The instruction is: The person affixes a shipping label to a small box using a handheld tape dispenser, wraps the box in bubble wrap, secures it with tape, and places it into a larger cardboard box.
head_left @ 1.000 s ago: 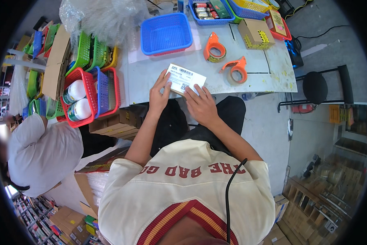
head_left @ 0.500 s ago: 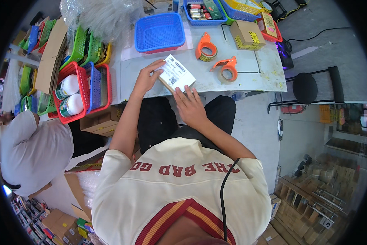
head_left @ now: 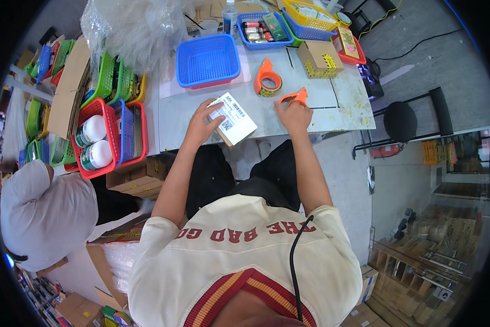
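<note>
Labelled box (head_left: 238, 124) at table (head_left: 171, 122) edge, left hand (head_left: 202, 126) half-open, resting on it; right hand (head_left: 294, 116) curled round orange dispenser (head_left: 300, 95). Red basket (head_left: 113, 128) holds two white jars (head_left: 96, 155); blue basket (head_left: 266, 47), small cylinders (head_left: 254, 31) plus green box (head_left: 275, 27).

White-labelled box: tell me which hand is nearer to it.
Left. The left hand is on the box, at its left side; the right hand is apart, to its right, at an orange tape dispenser.

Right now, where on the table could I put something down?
Bare table shows right of the right hand, in front of the brown box; a smaller patch lies between the parcel and that hand. The back is crowded with baskets and a bottle.
</note>
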Tool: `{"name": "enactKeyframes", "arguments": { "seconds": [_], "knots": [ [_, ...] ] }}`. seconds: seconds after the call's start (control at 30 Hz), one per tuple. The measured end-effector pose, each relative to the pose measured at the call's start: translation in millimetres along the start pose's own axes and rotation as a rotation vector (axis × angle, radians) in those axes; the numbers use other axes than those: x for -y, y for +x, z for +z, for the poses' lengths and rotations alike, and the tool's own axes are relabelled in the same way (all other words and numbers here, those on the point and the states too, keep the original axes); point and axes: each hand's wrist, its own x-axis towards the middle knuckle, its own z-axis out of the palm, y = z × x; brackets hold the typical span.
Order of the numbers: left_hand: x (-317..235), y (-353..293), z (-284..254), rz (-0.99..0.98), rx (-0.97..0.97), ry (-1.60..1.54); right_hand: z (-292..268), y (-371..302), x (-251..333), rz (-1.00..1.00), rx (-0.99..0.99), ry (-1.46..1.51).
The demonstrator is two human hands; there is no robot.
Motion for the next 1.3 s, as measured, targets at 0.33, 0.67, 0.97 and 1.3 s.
{"name": "enactKeyframes", "arguments": {
  "seconds": [0.33,0.67,0.97,1.3],
  "knots": [
    [0,-1,-4,0.001,0.047,-0.003,38,6,-21,-0.063,0.076,-0.005],
    [-3,1,-8,0.001,0.006,0.002,-18,-47,-69,0.378,0.373,2.024],
    [-37,-1,-1,0.085,-0.254,-0.107,-43,-114,-55,-0.073,0.517,2.127],
    [-90,-30,25,-0.612,0.355,-1.007,-125,-140,-26,-0.377,0.824,1.315]
  ]
}}
